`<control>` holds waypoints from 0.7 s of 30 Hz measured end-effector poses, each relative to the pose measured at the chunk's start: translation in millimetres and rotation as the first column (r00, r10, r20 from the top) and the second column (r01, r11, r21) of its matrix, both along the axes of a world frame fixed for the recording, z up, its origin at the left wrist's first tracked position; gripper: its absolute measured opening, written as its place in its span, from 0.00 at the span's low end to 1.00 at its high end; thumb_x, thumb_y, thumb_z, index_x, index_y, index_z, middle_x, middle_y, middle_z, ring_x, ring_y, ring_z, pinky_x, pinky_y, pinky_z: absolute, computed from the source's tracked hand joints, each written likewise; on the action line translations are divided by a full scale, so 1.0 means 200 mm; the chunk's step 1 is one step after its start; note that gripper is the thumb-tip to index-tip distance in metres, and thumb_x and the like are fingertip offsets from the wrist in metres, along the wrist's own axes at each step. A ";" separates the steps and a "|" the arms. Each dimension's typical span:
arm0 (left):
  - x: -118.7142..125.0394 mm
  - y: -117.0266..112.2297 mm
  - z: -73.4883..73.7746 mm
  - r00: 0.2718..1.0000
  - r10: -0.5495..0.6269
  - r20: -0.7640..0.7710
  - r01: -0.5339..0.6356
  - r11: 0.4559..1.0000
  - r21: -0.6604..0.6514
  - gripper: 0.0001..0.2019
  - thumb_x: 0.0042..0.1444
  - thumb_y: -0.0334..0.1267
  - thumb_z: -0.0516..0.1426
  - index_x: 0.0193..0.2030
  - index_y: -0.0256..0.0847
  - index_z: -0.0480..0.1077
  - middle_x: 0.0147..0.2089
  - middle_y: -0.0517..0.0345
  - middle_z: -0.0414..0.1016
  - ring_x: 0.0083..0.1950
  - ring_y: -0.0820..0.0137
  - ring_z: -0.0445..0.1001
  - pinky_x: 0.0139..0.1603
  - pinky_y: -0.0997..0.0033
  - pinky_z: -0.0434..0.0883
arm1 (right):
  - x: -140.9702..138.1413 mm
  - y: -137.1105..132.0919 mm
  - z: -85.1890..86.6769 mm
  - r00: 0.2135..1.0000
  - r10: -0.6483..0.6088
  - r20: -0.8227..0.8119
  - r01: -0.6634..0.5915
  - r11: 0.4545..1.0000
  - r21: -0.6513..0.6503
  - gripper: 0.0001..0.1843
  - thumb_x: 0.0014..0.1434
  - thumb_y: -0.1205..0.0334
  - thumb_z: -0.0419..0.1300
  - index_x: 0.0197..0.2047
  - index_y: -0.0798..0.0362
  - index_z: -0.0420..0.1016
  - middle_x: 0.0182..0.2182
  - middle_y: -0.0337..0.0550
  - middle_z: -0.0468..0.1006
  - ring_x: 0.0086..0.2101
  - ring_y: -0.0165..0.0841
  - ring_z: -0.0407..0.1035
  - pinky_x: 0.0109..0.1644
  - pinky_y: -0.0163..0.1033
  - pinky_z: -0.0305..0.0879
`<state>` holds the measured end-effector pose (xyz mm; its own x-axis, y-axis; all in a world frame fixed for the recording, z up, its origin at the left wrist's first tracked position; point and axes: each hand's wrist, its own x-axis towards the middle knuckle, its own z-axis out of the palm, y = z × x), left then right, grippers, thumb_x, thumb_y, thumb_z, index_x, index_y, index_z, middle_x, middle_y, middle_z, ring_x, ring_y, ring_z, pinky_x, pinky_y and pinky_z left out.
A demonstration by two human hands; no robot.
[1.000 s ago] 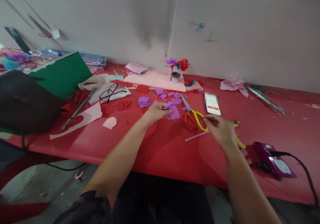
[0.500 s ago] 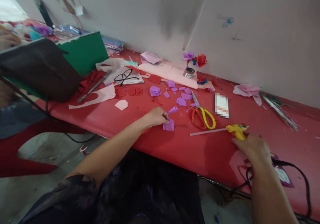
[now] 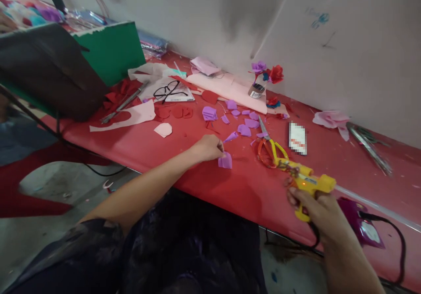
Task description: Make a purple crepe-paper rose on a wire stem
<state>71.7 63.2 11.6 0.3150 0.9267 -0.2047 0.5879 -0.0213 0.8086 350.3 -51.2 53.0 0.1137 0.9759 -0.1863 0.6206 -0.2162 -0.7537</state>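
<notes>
My left hand [image 3: 210,148] is pinched on a purple paper petal [image 3: 225,161] just above the front of the red table [image 3: 144,147]. A rolled purple piece [image 3: 231,136] lies close by its fingertips. My right hand [image 3: 312,206] grips a yellow glue gun [image 3: 309,182] by its handle, nozzle pointing left, a clear glue stick [image 3: 371,204] trailing from its back. Scissors [image 3: 269,147] with red and yellow handles lie beyond the gun's tip. Loose purple petals [image 3: 244,130] and a stack of purple petals [image 3: 209,113] are spread behind my left hand.
Paper flowers [image 3: 259,67] stand in a tape roll [image 3: 256,90] near the wall. Eyeglasses [image 3: 169,91] rest on papers at the left. A purple packet [image 3: 362,224] and a black cord [image 3: 399,250] lie at right. A person's hand [image 3: 6,22] shows far left.
My right hand has lifted the glue gun and turned it, so the nozzle now points left toward my left hand. My left hand keeps its petal, while the view has shifted slightly.
</notes>
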 end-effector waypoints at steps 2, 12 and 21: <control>-0.01 0.01 0.01 0.999 -0.005 -0.032 0.005 1.000 0.009 0.02 0.40 0.31 0.63 0.24 0.38 0.76 0.26 0.53 0.76 0.30 0.66 0.73 0.33 0.69 0.66 | -0.12 -0.02 0.02 0.996 0.042 -0.072 -0.048 0.995 -0.085 0.14 0.50 0.48 0.57 0.31 0.51 0.70 0.17 0.38 0.68 0.20 0.32 0.64 0.23 0.37 0.62; 0.00 0.07 -0.01 0.983 -0.136 -0.124 0.144 0.988 0.058 0.05 0.38 0.34 0.65 0.22 0.39 0.73 0.24 0.58 0.74 0.28 0.71 0.69 0.29 0.73 0.61 | -0.29 0.01 -0.06 0.980 0.173 -0.094 -0.193 0.938 -0.288 0.26 0.56 0.36 0.52 0.27 0.51 0.71 0.12 0.33 0.63 0.15 0.28 0.58 0.20 0.34 0.56; 0.00 0.08 0.01 0.972 -0.183 -0.150 0.196 0.978 0.074 0.03 0.39 0.31 0.65 0.22 0.38 0.75 0.25 0.55 0.74 0.29 0.69 0.70 0.32 0.71 0.61 | -0.36 0.08 -0.03 0.971 0.238 0.029 -0.219 0.928 -0.301 0.28 0.53 0.34 0.53 0.20 0.49 0.67 0.11 0.35 0.65 0.15 0.29 0.61 0.19 0.34 0.58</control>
<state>72.4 79.1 13.5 0.4602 0.8692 -0.1809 0.6748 -0.2100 0.7075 278.9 -34.4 46.9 -0.0850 0.8796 -0.4680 0.7239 -0.2683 -0.6356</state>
